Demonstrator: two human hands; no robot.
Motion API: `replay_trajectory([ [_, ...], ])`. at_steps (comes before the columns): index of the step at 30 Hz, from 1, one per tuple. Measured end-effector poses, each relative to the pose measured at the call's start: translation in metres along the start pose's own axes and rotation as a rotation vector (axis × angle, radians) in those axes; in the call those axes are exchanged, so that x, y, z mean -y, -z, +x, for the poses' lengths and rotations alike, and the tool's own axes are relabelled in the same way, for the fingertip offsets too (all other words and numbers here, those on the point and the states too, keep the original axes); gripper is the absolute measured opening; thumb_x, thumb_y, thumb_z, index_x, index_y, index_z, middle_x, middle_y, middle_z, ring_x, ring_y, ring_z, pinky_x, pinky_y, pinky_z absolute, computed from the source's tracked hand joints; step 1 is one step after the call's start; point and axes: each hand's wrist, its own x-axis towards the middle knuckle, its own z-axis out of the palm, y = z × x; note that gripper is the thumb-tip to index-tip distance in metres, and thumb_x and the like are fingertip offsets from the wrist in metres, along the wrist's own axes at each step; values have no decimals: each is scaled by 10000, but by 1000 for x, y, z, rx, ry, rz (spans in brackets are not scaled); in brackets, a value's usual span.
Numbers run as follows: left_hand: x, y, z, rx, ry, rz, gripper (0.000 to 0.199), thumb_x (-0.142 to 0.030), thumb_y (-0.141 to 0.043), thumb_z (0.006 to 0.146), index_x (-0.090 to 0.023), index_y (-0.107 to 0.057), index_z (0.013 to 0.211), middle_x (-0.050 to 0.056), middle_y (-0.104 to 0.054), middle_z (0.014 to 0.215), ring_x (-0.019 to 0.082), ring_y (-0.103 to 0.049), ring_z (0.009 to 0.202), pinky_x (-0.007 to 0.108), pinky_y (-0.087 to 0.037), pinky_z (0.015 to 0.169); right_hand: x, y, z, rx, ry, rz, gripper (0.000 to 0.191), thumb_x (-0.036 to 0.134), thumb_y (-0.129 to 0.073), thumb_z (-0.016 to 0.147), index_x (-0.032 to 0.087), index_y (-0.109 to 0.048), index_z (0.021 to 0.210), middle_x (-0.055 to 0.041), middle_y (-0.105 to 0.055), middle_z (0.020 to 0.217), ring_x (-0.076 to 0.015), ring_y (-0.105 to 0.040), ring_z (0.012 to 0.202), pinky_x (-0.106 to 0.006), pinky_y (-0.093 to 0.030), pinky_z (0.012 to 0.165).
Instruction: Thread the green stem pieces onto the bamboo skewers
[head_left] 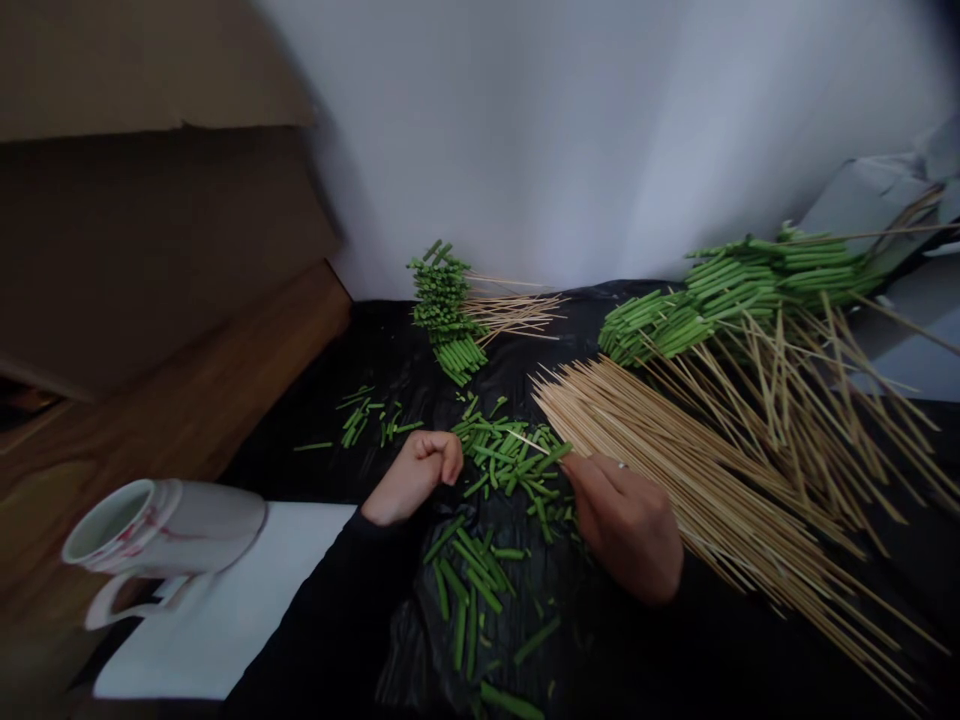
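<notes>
My right hand (626, 520) pinches a green stem piece (553, 458), with a thin pale stick (525, 440) pointing left beside it. My left hand (417, 472) is curled at the left edge of a pile of cut green pieces (499, 455); what its fingers hold, if anything, is hidden. Longer green pieces (472, 580) lie nearer to me. Right of my right hand spreads a large bundle of bare wooden sticks (675, 460). Skewered green stems (442, 300) are stacked at the back, and a bigger stack (735, 290) lies at the back right.
A white mug (202, 525) stands on white paper (277, 560) at the left. Black plastic sheeting (300, 400) covers the work surface. Behind are a pale wall (525, 130) and, at the left, cardboard (150, 230). Loose green bits (360, 420) lie left of the pile.
</notes>
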Motion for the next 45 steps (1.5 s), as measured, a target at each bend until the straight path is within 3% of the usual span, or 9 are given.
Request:
replay_trajectory([
  [5, -8, 2, -4, 63, 84, 429, 154, -248, -568, 780, -140, -679, 785, 21, -637, 742, 137, -524, 675, 235, -373, 613, 0, 0, 0, -7, 2, -16, 233, 88, -466, 884, 144, -653, 1012, -4, -546, 674, -124, -499, 601, -278, -322, 590],
  [9, -12, 20, -11, 299, 207, 614, 286, -423, -711, 693, -150, -642, 643, -24, -553, 582, 119, -478, 565, 220, -323, 521, 1, 0, 0, -13, 10, -19, 246, 72, -458, 871, 154, -653, 997, -1, -541, 665, -129, -494, 594, -290, -305, 578],
  [13, -17, 32, -20, 429, 274, 830, 263, -430, -775, 614, -193, -673, 666, -40, -579, 555, 121, -509, 533, 219, -284, 491, 2, -1, 0, 5, 2, -15, 251, 77, -465, 866, 153, -657, 1010, -2, -538, 658, -135, -497, 602, -296, -297, 571],
  [21, -20, 23, -25, 455, 226, 1002, 62, -260, -728, 648, -238, -703, 701, -35, -665, 648, 148, -589, 619, 229, -320, 543, 1, -1, 0, 7, 10, -16, 262, 82, -457, 870, 154, -655, 1026, -3, -541, 663, -131, -488, 602, -288, -299, 576],
  [26, -24, 28, -20, 235, 147, 648, 115, -291, -645, 768, -187, -693, 767, -3, -666, 735, 144, -583, 690, 230, -392, 641, 2, 0, 0, 2, 3, -6, 257, 78, -450, 874, 151, -653, 1013, -1, -531, 656, -124, -487, 612, -281, -298, 585],
  [29, -21, 16, -14, 22, 96, 292, 144, -305, -692, 759, -164, -687, 789, 2, -655, 745, 124, -565, 702, 222, -411, 680, 3, 0, 0, -9, 12, -26, 253, 92, -449, 883, 151, -657, 1014, 5, -513, 638, -121, -460, 585, -289, -279, 570],
  [31, -14, 4, -10, -48, 113, 35, 159, -295, -737, 731, -155, -690, 791, -2, -640, 716, 102, -551, 675, 209, -417, 675, 4, 0, 0, -14, 22, -31, 250, 105, -448, 891, 152, -657, 1021, 6, -509, 636, -119, -448, 575, -292, -269, 561],
  [37, 3, -20, -6, -57, 330, -566, 249, -271, -798, 686, -141, -709, 879, 24, -645, 802, 109, -603, 749, 218, -483, 692, 6, -1, 0, -23, 40, -19, 241, 128, -446, 906, 149, -650, 1032, 6, -515, 642, -114, -448, 575, -288, -266, 552],
  [45, 4, -21, -6, -33, 364, -717, 271, -201, -789, 702, -116, -704, 945, 21, -636, 779, 77, -593, 687, 189, -494, 653, 9, 0, 1, 18, 48, -64, 234, 133, -432, 909, 159, -653, 982, -1, -515, 642, -123, -439, 580, -302, -254, 557],
])
